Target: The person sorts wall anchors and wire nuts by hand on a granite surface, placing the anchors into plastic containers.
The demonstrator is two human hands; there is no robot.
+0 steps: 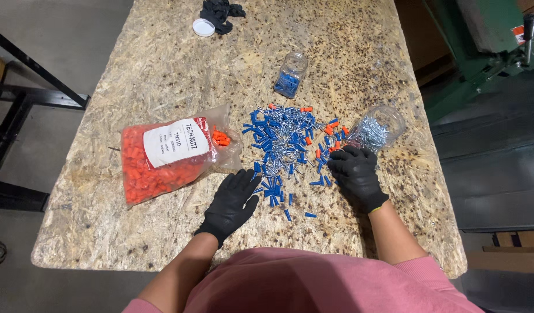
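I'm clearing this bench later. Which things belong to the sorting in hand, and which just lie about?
In hand:
left hand and right hand
mixed pile of blue, orange and metal pieces
tipped jar of screws
upright jar with blue pieces
bag of orange pieces

Lying about:
white lid
spare black gloves

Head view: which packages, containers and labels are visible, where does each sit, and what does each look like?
Plastic bag: left of the pile, clear, lying flat, full of orange pieces, open end spilling a few.
Label: white rectangle on that bag, dark print.
Upright jar: beyond the pile, small, clear, blue pieces inside.
Tipped jar: on its side by the right hand, clear, silver screws.
White lid: far edge, round.
Red-and-white tag: on the green machine, top right.
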